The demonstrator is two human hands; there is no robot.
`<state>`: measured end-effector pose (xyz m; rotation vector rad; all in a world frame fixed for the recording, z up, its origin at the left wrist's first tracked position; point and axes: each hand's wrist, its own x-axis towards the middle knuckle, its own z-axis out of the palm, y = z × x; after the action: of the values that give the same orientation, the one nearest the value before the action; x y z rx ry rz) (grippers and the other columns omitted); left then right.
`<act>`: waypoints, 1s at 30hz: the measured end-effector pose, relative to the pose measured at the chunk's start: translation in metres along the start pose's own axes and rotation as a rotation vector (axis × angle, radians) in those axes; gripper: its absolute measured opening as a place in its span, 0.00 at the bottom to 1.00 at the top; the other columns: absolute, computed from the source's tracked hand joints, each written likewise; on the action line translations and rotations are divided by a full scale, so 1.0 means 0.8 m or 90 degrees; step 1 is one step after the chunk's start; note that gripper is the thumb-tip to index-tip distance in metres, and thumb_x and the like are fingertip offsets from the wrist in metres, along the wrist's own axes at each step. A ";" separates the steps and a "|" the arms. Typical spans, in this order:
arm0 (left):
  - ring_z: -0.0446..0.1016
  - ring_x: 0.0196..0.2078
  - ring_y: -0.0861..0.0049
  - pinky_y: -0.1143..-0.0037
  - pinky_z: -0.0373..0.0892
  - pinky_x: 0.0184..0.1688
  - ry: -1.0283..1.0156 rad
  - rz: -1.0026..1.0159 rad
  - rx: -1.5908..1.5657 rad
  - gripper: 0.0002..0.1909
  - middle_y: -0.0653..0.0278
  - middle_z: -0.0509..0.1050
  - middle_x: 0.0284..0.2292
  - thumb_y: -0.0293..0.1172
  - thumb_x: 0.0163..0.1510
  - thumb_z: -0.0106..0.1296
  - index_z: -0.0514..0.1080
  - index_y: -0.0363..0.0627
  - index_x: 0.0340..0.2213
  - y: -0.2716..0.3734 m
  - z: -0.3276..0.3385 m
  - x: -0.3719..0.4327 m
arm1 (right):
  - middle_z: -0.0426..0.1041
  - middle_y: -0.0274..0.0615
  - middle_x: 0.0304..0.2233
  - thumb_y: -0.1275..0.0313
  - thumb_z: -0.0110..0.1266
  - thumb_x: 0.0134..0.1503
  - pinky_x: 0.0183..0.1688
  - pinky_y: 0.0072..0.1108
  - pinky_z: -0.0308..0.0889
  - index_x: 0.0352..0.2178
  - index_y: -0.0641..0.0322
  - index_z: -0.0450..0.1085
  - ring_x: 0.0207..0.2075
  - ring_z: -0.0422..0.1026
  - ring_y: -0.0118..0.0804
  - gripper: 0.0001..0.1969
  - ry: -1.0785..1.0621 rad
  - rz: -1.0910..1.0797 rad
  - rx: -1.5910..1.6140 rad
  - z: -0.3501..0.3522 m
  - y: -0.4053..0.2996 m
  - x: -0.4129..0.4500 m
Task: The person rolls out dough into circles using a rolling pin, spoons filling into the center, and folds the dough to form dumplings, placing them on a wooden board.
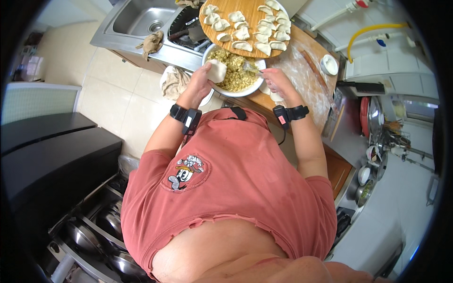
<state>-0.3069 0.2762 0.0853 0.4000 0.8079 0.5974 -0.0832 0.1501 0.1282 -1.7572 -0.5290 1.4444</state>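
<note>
My left hand [201, 82] holds a round dough wrapper [217, 71] over the left side of a large white bowl [239, 94]. Chopped yellow-green filling [230, 76] fills the bowl. In my right hand [277, 82] is the handle of a metal spoon [251, 68], whose head is at the filling on the bowl's right side. Above the bowl, a round bamboo board [226, 24] carries several folded dumplings [241, 33]. More flat wrappers [276, 97] lie on the floured board just below my right hand.
A floured wooden board [300, 79] at the right bears a rolling pin [315, 69] and a small white bowl [329, 64]. A cleaver [364, 87] lies beyond it. A steel sink [141, 21] with a brown cloth [152, 44] is at upper left. Open drawers hold pans [83, 235] at lower left.
</note>
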 end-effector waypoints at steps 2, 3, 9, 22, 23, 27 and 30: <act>0.71 0.41 0.67 0.69 0.68 0.45 0.007 -0.037 -0.030 0.15 0.56 0.70 0.38 0.33 0.59 0.35 0.62 0.35 0.42 -0.004 0.014 0.008 | 0.56 0.23 0.13 0.73 0.47 0.52 0.11 0.11 0.44 0.40 0.65 0.65 0.11 0.51 0.15 0.13 0.008 -0.032 -0.016 0.005 -0.009 -0.008; 0.71 0.42 0.66 0.68 0.68 0.46 0.008 -0.079 -0.057 0.15 0.56 0.70 0.39 0.33 0.59 0.35 0.61 0.34 0.42 -0.005 0.023 0.012 | 0.56 0.23 0.13 0.73 0.47 0.52 0.11 0.11 0.44 0.40 0.65 0.65 0.11 0.51 0.15 0.13 0.009 -0.033 -0.016 0.005 -0.005 -0.003; 0.65 0.48 0.62 0.63 0.65 0.50 -0.094 -0.114 -0.189 0.18 0.51 0.64 0.46 0.34 0.60 0.28 0.56 0.33 0.46 -0.005 0.050 0.014 | 0.70 0.41 0.18 0.74 0.45 0.49 0.22 0.27 0.64 0.47 0.67 0.61 0.17 0.68 0.36 0.21 0.108 -0.365 -0.453 0.036 0.006 -0.016; 0.66 0.47 0.60 0.66 0.67 0.49 -0.068 -0.012 0.018 0.17 0.47 0.64 0.45 0.32 0.59 0.33 0.57 0.30 0.45 0.005 0.021 0.009 | 0.58 0.36 0.14 0.81 0.44 0.45 0.20 0.27 0.60 0.49 0.61 0.62 0.15 0.61 0.36 0.25 0.255 -0.893 -0.837 0.019 0.031 -0.019; 0.66 0.47 0.60 0.66 0.66 0.49 0.030 -0.093 -0.286 0.17 0.47 0.64 0.45 0.31 0.59 0.34 0.57 0.30 0.45 0.005 0.014 0.024 | 0.61 0.38 0.15 0.80 0.44 0.45 0.21 0.28 0.61 0.48 0.62 0.63 0.16 0.63 0.38 0.24 0.282 -0.843 -0.804 0.018 0.028 -0.020; 0.65 0.48 0.59 0.61 0.66 0.49 0.035 -0.062 -0.264 0.17 0.47 0.64 0.46 0.30 0.59 0.32 0.56 0.30 0.47 0.023 -0.003 0.023 | 0.69 0.46 0.19 0.75 0.43 0.47 0.25 0.36 0.64 0.42 0.63 0.65 0.22 0.69 0.48 0.18 0.308 -0.600 -0.727 0.015 0.030 -0.011; 0.65 0.48 0.59 0.60 0.66 0.48 0.035 -0.048 -0.222 0.18 0.47 0.64 0.46 0.31 0.60 0.31 0.57 0.30 0.47 0.026 -0.007 0.012 | 0.71 0.55 0.22 0.72 0.43 0.47 0.27 0.39 0.64 0.34 0.64 0.68 0.25 0.70 0.55 0.13 0.260 -0.446 -0.788 0.033 0.023 0.002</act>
<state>-0.3132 0.2986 0.0881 0.0347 0.7506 0.6667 -0.1107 0.1483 0.1113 -2.2562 -1.8187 0.1424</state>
